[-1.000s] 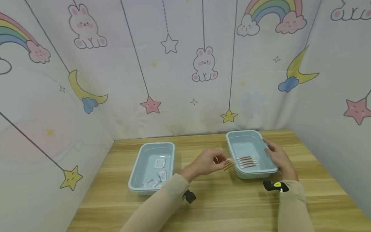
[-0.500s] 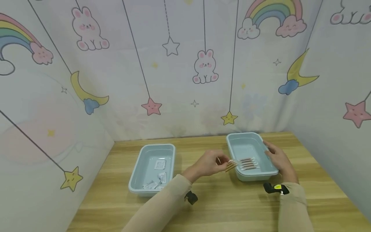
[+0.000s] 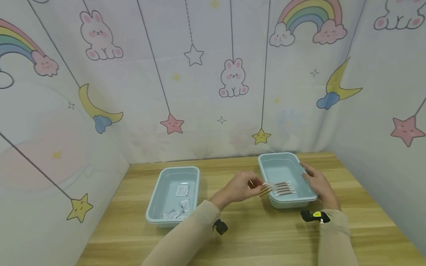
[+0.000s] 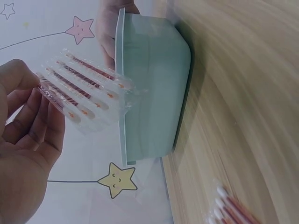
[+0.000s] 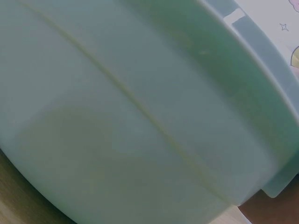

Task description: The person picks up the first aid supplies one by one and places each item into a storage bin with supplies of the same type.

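Observation:
My left hand [image 3: 240,186] pinches a clear-wrapped strip of cotton swabs [image 4: 81,86] between thumb and fingertips. The strip has brownish-red sticks, white tips and small orange arrows. Its far end reaches over the near left rim of a pale blue plastic basin [image 3: 277,204]. More wrapped swabs [image 3: 284,187] show inside that basin's near end; I cannot tell whether they join the held strip. My right hand [image 3: 321,186] grips the basin's right rim, thumb over the edge. In the right wrist view the basin's outer wall [image 5: 117,140] hides most of that hand.
A second pale blue basin [image 3: 151,207] stands to the left, with several small white packets [image 3: 182,190] inside. Another bundle of swabs [image 4: 233,210] lies on the wooden table [image 3: 259,236] in the left wrist view. A printed fabric backdrop [image 3: 203,144] closes off the back and sides.
My left hand and the strip have shifted slightly right toward the basin. My right hand stays on the rim. The head view has tilted a little.

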### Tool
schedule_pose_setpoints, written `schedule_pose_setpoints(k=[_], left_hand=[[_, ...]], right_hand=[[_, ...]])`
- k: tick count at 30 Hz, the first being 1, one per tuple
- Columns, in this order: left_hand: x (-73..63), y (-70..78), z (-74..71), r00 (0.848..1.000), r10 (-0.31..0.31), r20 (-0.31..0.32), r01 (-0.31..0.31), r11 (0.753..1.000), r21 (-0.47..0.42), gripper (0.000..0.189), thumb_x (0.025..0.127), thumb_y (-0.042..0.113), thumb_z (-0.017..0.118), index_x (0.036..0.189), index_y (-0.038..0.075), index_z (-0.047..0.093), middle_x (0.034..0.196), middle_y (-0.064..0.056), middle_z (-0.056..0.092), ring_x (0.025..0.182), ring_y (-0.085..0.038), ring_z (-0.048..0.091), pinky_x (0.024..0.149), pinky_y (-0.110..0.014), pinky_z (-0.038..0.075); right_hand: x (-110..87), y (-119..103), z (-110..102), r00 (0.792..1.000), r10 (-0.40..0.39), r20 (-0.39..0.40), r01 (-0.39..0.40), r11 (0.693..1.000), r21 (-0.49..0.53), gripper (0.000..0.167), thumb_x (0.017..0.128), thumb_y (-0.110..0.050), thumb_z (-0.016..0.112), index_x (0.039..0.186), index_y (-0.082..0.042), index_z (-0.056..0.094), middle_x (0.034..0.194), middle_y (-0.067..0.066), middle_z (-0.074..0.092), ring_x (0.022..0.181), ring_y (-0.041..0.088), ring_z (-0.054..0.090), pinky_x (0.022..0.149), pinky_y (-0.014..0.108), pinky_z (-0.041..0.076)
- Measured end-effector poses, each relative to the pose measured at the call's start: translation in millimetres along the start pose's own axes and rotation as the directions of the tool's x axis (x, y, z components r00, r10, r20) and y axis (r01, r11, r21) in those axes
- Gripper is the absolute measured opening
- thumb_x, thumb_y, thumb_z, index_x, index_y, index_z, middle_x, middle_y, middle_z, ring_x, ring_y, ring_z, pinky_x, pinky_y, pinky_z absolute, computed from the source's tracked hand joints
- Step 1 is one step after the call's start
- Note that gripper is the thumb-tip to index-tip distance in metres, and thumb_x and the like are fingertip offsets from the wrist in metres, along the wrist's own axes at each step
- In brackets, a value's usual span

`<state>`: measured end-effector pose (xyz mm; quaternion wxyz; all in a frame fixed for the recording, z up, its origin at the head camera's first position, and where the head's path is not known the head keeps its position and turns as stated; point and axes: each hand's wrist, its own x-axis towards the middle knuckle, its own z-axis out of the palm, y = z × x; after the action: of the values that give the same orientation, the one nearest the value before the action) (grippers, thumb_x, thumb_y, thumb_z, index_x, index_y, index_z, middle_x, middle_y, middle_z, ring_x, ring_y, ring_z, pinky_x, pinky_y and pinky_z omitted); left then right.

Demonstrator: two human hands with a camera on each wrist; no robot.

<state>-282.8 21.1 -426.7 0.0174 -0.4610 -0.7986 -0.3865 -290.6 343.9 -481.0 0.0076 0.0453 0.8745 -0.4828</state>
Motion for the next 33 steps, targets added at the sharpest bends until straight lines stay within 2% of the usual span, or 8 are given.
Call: schedule_pose_setpoints(k=[13, 21, 29, 33], left_hand=[[6.8, 1.4, 3.6, 0.999, 0.044, -0.026, -0.044, 0.999, 0.011, 0.008, 0.088, 0.005, 0.066, 0.094, 0.006, 0.071, 0.086, -0.002, 0.069, 0.075, 0.001, 0.058, 0.069, -0.013, 0.054], [9.5, 3.4, 3.9, 0.999, 0.021, -0.027, -0.021, 1.0, -0.022, 0.01, 0.089, 0.004, 0.064, 0.097, 0.005, 0.071, 0.09, -0.003, 0.069, 0.077, 0.0, 0.06, 0.071, -0.012, 0.054], [14.3, 2.1, 4.9, 0.998, 0.043, -0.051, -0.045, 0.998, -0.044, 0.01, 0.089, 0.004, 0.064, 0.097, 0.005, 0.071, 0.091, -0.003, 0.07, 0.077, -0.001, 0.061, 0.072, -0.02, 0.057], [16.8, 1.5, 6.3, 0.997, 0.05, -0.052, -0.051, 0.998, -0.024, 0.01, 0.089, 0.005, 0.064, 0.097, 0.006, 0.071, 0.09, -0.002, 0.07, 0.077, 0.0, 0.061, 0.072, -0.019, 0.057]], right_hand=[[0.4, 1.8, 0.1, 1.0, 0.016, -0.006, -0.016, 1.0, 0.004, 0.055, 0.103, -0.02, 0.036, 0.156, -0.017, 0.022, 0.155, 0.03, 0.024, 0.14, 0.05, 0.03, 0.106, 0.061, 0.039], [0.0, 0.5, -1.4, 1.0, 0.01, -0.002, -0.01, 1.0, 0.0, 0.055, 0.104, -0.019, 0.037, 0.156, -0.015, 0.021, 0.156, 0.03, 0.022, 0.141, 0.05, 0.027, 0.107, 0.061, 0.036], [0.0, 1.3, -3.5, 1.0, -0.008, 0.0, 0.008, 1.0, 0.01, 0.055, 0.104, -0.021, 0.037, 0.156, -0.016, 0.022, 0.155, 0.031, 0.024, 0.14, 0.05, 0.029, 0.106, 0.061, 0.037], [0.0, 2.4, -2.9, 1.0, -0.001, 0.011, 0.001, 1.0, 0.025, 0.055, 0.104, -0.021, 0.037, 0.156, -0.018, 0.022, 0.156, 0.03, 0.023, 0.14, 0.049, 0.028, 0.107, 0.061, 0.037]])
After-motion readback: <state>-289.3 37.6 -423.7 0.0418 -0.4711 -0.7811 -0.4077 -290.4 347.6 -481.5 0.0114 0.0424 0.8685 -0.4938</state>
